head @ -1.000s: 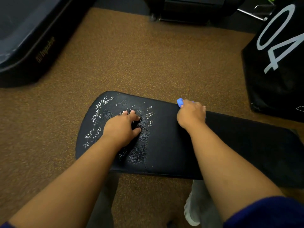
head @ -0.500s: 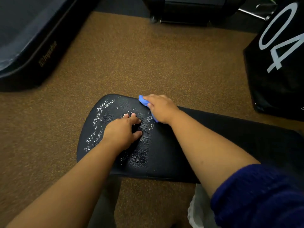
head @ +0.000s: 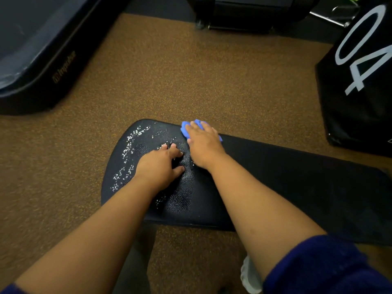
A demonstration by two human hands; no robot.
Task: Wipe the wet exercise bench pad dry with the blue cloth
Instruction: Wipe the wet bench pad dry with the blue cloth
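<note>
A black textured bench pad (head: 275, 183) runs from centre to the right edge, its rounded left end speckled with water droplets (head: 129, 153). My left hand (head: 159, 166) rests flat on the wet end, fingers spread, holding nothing. My right hand (head: 203, 145) presses the blue cloth (head: 185, 129) onto the pad's far edge; only the cloth's front and right fringe show past my fingers. The two hands lie close together, almost touching.
Brown speckled rubber floor (head: 191, 71) surrounds the pad. A dark machine base (head: 38, 60) stands at the upper left, another black machine (head: 244, 11) at the top, and a black box marked 04 (head: 360, 81) at the right. A white shoe (head: 250, 276) shows below.
My right hand with the cloth swept left along the pad's far edge, then back slightly right. The left hand stayed planted on the wet end.
</note>
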